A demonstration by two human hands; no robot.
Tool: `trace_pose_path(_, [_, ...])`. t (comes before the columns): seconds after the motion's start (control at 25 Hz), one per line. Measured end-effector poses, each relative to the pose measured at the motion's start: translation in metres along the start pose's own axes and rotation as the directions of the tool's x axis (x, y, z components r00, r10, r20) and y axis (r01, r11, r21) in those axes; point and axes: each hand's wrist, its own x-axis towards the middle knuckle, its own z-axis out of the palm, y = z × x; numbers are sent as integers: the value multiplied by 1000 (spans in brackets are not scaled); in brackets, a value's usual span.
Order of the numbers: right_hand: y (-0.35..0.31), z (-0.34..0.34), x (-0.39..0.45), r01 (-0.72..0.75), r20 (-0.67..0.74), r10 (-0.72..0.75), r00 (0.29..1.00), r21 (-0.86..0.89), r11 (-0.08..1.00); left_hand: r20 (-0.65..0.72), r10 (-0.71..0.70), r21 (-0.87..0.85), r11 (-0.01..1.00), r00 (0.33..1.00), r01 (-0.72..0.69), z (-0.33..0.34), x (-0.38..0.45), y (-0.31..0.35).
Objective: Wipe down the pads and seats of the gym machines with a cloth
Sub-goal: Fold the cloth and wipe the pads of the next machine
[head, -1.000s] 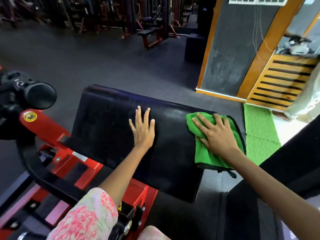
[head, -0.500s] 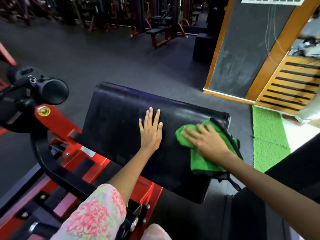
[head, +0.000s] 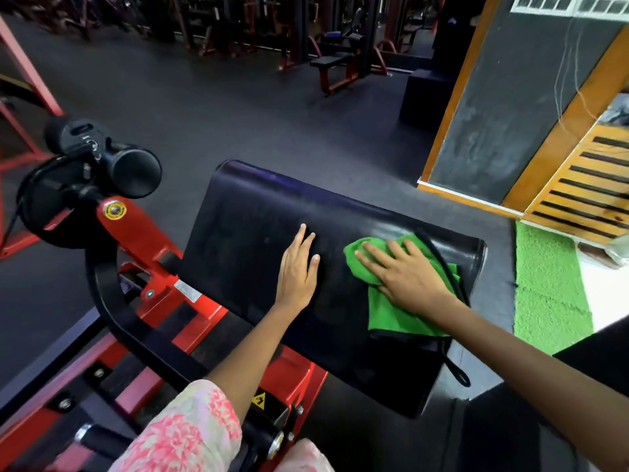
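Across the black arm pad (head: 258, 233), long axis running left to right, the unwiped stretch lies left of both hands: left hand (head: 297, 270) flat, fingers straight, bracing; right hand (head: 405, 277) pressing the green cloth (head: 391, 315) near the right end (only a yellow warning sticker (head: 258, 400), no readable writing).

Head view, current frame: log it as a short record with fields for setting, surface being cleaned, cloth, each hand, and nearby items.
setting: gym floor with machines in the background
surface: black pad on a red machine frame
cloth: green cloth, bunched, on the pad's right part
right hand: right hand pressed flat on the cloth, fingers spread
left hand: left hand resting flat on the bare pad, apart from the cloth
nearby: black roller pad at left; green mat on the floor at right; black strap hanging at the pad's right end
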Motion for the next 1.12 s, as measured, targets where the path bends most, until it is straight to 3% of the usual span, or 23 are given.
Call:
trace_pose_path(0.12, [1, 4, 37, -243, 57, 249, 967, -92, 966, -94, -124, 39, 991, 988, 128, -12, -1, -25])
trace_pose_path(0.2, [-19, 8, 67, -303, 67, 310, 948, -97, 948, -88, -234, 76, 968, 968, 241, -19, 4, -37])
trace_pose_path(0.36, [-46, 15, 75, -252, 67, 256, 964, -58, 966, -45, -241, 205, 948, 969, 245, -23, 12, -56])
trace_pose_path(0.52, [-43, 13, 37, 128, -42, -126, 991, 47, 991, -34, -266, 242, 933, 963, 266, -16, 8, -55])
trace_pose_path(0.56, [-37, 11, 36, 141, -33, -139, 990, 50, 989, -23, -272, 248, 931, 962, 269, -16, 8, -56])
trace_pose_path(0.68, [-27, 7, 73, -184, 49, 184, 982, -8, 983, -16, -269, 272, 926, 963, 263, -17, 8, -60])
trace_pose_path(0.76, [-40, 8, 102, -294, 71, 296, 953, -30, 955, -32, -263, 280, 924, 964, 261, -15, 8, -59])
trace_pose_path(0.88, [-63, 13, 104, -86, 27, 86, 996, 23, 996, -29, -240, 262, 935, 970, 239, -16, 8, -63])
trace_pose_path(1.0, [-46, 9, 71, 137, -27, -135, 990, 88, 987, -5, -207, 259, 945, 978, 201, -19, 6, -68])
trace_pose_path(1.12, [-24, 5, 88, -71, 39, 71, 997, 11, 997, -18, -201, 280, 939, 979, 198, -19, 7, -69])
